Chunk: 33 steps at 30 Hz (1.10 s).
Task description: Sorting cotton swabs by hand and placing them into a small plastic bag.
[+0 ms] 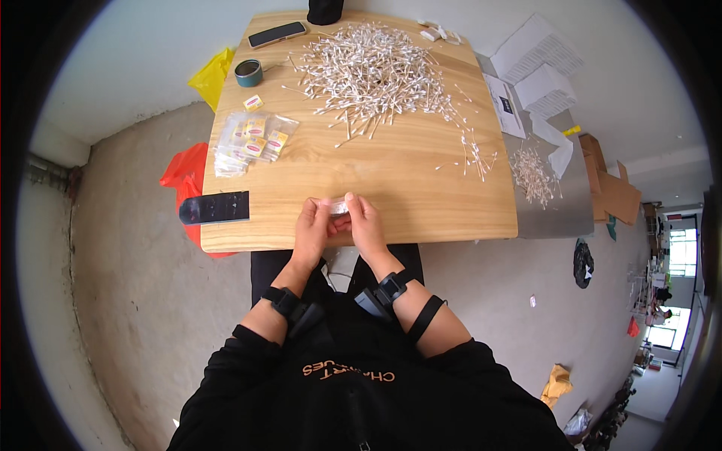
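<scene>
Close to the table's front edge, my left hand (311,223) and my right hand (364,221) pinch a small clear plastic bag (338,206) between them. Both thumbs lie on top of it, and the curled fingers hide its lower part. Left of my hands is a pile of clear plastic bags (228,162), several with small yellow, white and red labels (255,146). One loose label (253,102) sits just beyond that pile. Farther back, a big heap of cotton swabs (376,71) spreads over the wooden table (323,169), with stray ones trailing to the right.
At the far left stand a teal roll (248,73) and a phone (277,34). A dark flat strip (214,207) juts over the left edge. More swabs (535,174) lie on a grey surface (556,214) to the right, near cardboard (611,192). Red (186,169) and yellow bags (212,79) hang at the left.
</scene>
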{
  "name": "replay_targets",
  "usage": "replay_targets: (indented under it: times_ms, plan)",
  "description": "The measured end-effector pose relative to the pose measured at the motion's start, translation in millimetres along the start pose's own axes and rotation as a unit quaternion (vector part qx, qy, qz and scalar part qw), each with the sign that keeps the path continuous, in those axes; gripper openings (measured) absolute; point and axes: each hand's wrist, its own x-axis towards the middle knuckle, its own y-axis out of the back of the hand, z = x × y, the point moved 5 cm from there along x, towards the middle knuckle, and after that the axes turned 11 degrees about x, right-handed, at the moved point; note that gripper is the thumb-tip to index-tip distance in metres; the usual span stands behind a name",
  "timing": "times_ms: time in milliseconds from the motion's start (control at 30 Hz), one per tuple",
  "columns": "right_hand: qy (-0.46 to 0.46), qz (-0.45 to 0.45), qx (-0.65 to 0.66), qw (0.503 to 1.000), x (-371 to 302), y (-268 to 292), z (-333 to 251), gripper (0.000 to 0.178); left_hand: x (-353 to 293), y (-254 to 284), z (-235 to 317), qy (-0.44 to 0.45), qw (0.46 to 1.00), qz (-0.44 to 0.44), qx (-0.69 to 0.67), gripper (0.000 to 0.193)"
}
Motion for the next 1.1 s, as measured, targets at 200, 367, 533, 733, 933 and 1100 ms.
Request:
replay_targets:
  times_ms: [200,367,533,733,933,1100]
  plan:
    - [0.181,0.068,-0.147,0.97,-0.2,-2.9,-2.8,0.036,0.2,-3.8,4.1,-0.011,0.994,0.04,0.097,0.033]
    - [0.06,0.049,-0.023,0.997,-2.8,-5.0,-1.5,0.035,5.1,0.5,-0.1,-0.045,0.994,0.052,0.083,0.032]
    - [0.016,0.005,0.012,1.0,-1.1,-2.8,-0.6,0.026,0.3,-6.2,15.3,-0.024,0.987,0.05,0.154,0.027]
    - [-0.043,-0.003,0.105,0.994,2.5,-0.1,9.7,0.028,2.1,1.3,6.7,-0.056,0.998,0.016,0.034,0.02]
    - [-0.025,-0.02,0.076,0.997,4.5,5.8,2.9,0.026,-1.1,1.9,13.9,-0.056,0.984,0.061,0.155,0.017]
    - [0.248,-0.086,-0.246,0.933,-14.9,-6.6,-38.1,0.019,-7.8,21.4,20.9,-0.079,0.987,0.079,0.114,0.016]
